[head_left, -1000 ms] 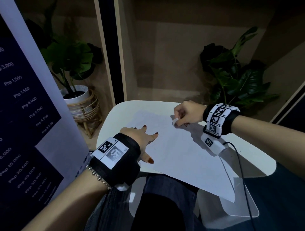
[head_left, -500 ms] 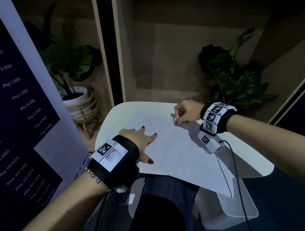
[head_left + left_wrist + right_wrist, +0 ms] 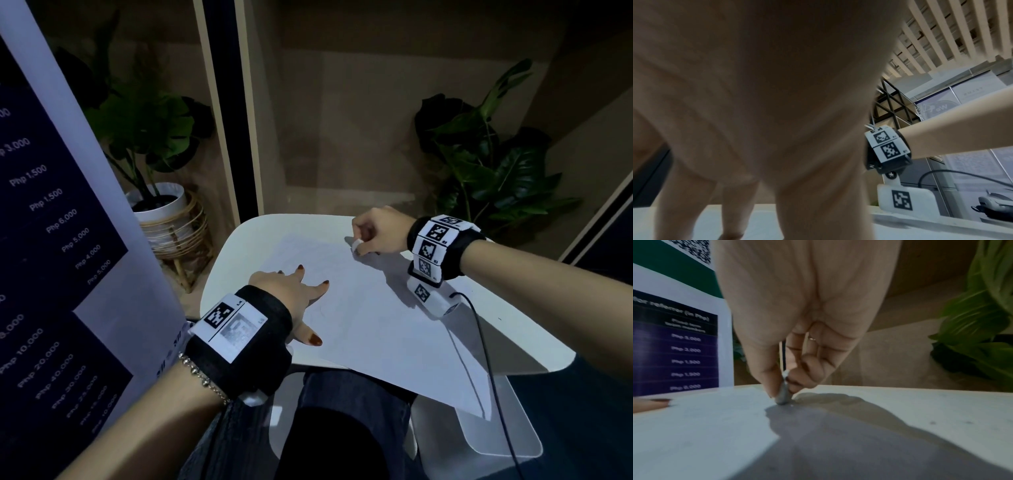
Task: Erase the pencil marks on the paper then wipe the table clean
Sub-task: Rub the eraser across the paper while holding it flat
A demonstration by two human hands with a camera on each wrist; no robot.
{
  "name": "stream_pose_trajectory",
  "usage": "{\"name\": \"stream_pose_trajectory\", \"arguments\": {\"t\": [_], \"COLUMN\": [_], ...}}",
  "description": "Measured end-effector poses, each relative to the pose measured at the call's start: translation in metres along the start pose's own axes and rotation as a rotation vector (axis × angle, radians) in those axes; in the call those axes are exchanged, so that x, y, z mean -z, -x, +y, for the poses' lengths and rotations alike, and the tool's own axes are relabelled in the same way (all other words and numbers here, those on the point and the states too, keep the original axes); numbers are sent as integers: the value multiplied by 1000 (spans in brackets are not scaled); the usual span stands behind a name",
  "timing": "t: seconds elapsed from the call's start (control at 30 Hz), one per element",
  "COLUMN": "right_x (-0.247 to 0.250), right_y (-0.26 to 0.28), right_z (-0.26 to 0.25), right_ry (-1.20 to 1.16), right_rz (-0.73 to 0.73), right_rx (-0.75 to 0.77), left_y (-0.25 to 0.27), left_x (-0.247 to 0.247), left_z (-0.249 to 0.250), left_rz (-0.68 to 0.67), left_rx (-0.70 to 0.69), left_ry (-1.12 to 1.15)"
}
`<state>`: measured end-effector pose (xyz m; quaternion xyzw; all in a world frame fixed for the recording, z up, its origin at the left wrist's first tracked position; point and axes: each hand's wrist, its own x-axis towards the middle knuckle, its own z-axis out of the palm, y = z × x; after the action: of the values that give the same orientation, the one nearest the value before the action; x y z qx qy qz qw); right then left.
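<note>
A white sheet of paper (image 3: 370, 308) lies on the small white table (image 3: 253, 236), its near corner hanging over the table's front edge. Faint pencil lines show near the sheet's middle. My left hand (image 3: 294, 291) lies flat on the paper's left part, fingers spread and straight. My right hand (image 3: 373, 233) pinches a small white eraser (image 3: 357, 244) between thumb and fingers at the paper's far edge. In the right wrist view the eraser (image 3: 784, 395) touches the paper (image 3: 705, 426) with its lower end. The left wrist view is mostly filled by my left hand (image 3: 756, 113).
A tall printed banner (image 3: 51, 240) stands close on the left. Potted plants stand behind the table at left (image 3: 150, 144) and right (image 3: 486, 164). A black cable (image 3: 486, 359) runs from my right wrist unit down past the table's front.
My right hand with the eraser has shifted slightly toward the paper's far edge. My left hand has stayed flat on the sheet.
</note>
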<state>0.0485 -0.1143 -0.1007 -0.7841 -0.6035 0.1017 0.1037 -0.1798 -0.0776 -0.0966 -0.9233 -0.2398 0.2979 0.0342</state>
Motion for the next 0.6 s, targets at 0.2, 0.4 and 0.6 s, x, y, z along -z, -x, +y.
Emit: {"name": "stream_pose_trajectory", "arguments": {"t": [0.2, 0.4, 0.6], "right_x": [-13, -32, -45], "right_y": [36, 99, 156], "right_z": [-44, -56, -45], "right_ry": [-228, -553, -624], "right_rz": [-73, 67, 299], "right_rx": [112, 14, -59], "left_y": [0, -5, -1], "left_x": [-3, -12, -12], "left_z": [-1, 2, 6], "left_rz": [19, 42, 51], "left_rx": [1, 40, 94], "left_ry": [17, 36, 54]}}
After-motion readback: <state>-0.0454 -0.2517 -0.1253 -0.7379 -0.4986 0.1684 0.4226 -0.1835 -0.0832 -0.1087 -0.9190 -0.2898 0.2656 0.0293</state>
